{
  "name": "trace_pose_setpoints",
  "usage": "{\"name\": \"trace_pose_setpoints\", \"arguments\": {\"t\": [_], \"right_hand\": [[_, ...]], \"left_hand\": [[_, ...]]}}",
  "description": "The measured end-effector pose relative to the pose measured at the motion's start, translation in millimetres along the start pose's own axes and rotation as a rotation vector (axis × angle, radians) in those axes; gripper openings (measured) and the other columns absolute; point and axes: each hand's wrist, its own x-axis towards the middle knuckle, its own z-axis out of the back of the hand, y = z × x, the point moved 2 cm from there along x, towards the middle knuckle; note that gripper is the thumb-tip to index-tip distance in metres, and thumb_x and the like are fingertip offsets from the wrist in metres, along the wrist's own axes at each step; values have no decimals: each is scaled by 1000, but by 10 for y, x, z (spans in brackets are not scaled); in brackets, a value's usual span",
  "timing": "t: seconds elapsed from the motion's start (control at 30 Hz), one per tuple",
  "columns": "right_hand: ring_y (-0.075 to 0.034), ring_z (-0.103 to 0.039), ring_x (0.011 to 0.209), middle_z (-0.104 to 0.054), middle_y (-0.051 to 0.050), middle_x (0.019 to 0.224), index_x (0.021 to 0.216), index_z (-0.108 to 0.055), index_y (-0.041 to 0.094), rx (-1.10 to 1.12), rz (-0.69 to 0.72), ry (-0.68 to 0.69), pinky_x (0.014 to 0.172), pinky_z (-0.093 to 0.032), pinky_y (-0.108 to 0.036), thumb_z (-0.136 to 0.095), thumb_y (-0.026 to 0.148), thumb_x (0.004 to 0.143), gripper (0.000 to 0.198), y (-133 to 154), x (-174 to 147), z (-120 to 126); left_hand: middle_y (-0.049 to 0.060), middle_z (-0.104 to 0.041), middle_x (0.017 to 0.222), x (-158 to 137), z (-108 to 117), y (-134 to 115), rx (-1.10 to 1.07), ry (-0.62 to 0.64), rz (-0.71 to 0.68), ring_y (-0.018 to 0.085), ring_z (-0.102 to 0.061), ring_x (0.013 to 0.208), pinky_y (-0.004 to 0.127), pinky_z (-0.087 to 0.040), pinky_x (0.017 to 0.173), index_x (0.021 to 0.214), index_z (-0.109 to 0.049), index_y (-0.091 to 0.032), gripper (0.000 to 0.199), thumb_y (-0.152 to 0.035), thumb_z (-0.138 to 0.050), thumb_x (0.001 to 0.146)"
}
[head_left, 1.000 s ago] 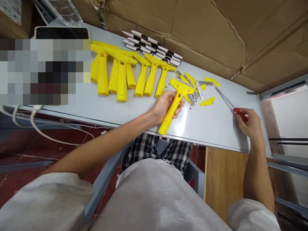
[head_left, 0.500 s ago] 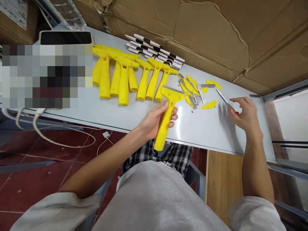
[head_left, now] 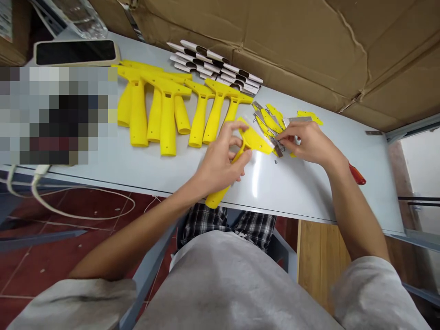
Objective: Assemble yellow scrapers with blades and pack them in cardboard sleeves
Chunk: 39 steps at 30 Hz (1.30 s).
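Observation:
My left hand (head_left: 220,160) is closed round a yellow plastic scraper (head_left: 257,139), its wide head pointing up and right and its handle tilted toward me. Thumb and fingertips of my right hand (head_left: 307,143) are pinched together over a heap of small yellow cover plates (head_left: 270,121) and metal blades (head_left: 282,150). Whatever sits between those fingertips is too small to make out. A loose screw (head_left: 275,162) lies just in front of the heap. Beyond my right wrist is a red-handled tool (head_left: 357,175) on the table, mostly hidden by my forearm.
Several yellow scraper handles (head_left: 168,123) stand in a group left of the heap. Behind them lie stacked white-and-black strips (head_left: 220,68). A phone (head_left: 75,52) is at the far left, near white cables (head_left: 39,176). Cardboard (head_left: 292,50) walls off the table's back.
My right hand has put the red-handled tool down on the table and moved left to the heap. The scraper in my left hand has turned, its head now tilting further right.

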Motion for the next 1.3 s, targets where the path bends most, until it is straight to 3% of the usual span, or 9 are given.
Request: {"name": "trace_pose_setpoints", "arguments": {"t": [0.07,0.13,0.3,0.47,0.67,0.87,0.93,1.1,1.3], "right_hand": [[-15,-61,83,-72,-8,93,100,-85,17,-30,23,-15,78,-43,-30,-59,22,95,27,24,50,-73],[-17,-60,84,-70,-10,94,100,-85,17,-57,11,-40,77,-43,-31,-56,22,97,29,44,60,-143],[-16,-61,85,-71,-10,104,102,-84,17,-61,-80,-50,80,-46,-31,-55,19,98,29,47,-19,-234],[-16,-60,89,-70,-10,106,99,-82,17,-68,-79,-18,78,-44,-31,-53,19,102,29,77,-85,-242],[-20,-56,89,-69,-11,101,96,-78,17,-154,-13,-69,80,-45,-36,-55,22,103,25,116,-132,-273],[-20,-55,88,-66,-11,94,90,-74,17,-132,-3,-92,81,-44,-37,-55,23,103,24,88,-168,-279],[-21,-58,92,-67,-10,95,92,-74,17,-57,-21,-119,84,-47,-38,-55,24,103,23,90,-174,-210],[-18,-62,93,-69,-7,101,98,-77,22,330,-147,-341,84,-55,-37,-67,40,100,20,187,-181,-59],[-20,-65,113,-67,-8,122,98,-79,24,629,-147,-316,91,-61,-39,-74,49,96,26,430,-157,-222]], "left_hand": [[-6,-64,90,199,-46,-172,-57,11,2,8,-64,55,19,-48,49,138,-53,-35,76,-4,-81,75],[-7,-64,85,426,-101,-319,-71,13,-14,11,-68,61,21,-54,56,138,-54,-33,75,-1,-80,75],[-1,-67,88,785,-210,-354,-6,81,-67,13,-69,53,29,-59,54,97,-59,-20,23,-8,-72,81],[1,-72,78,727,-181,-151,-37,118,125,12,-62,46,25,-51,43,89,-61,-19,13,-16,-73,83],[1,-74,78,578,-214,-88,-34,168,218,9,-55,40,22,-42,36,89,-60,-20,13,-21,-72,85],[-3,-55,52,528,-250,-21,44,196,288,8,-45,35,21,-37,34,71,-53,-21,31,-34,-72,93],[-4,-50,48,523,-262,-14,54,193,296,8,-43,34,21,-35,33,67,-51,-22,34,-33,-70,93],[-4,-47,45,479,-295,-4,44,191,281,9,-42,33,21,-34,32,65,-50,-23,33,-31,-67,93],[-4,-51,47,390,-322,-40,54,179,230,9,-46,35,20,-37,34,69,-52,-22,28,-25,-67,92]]}}
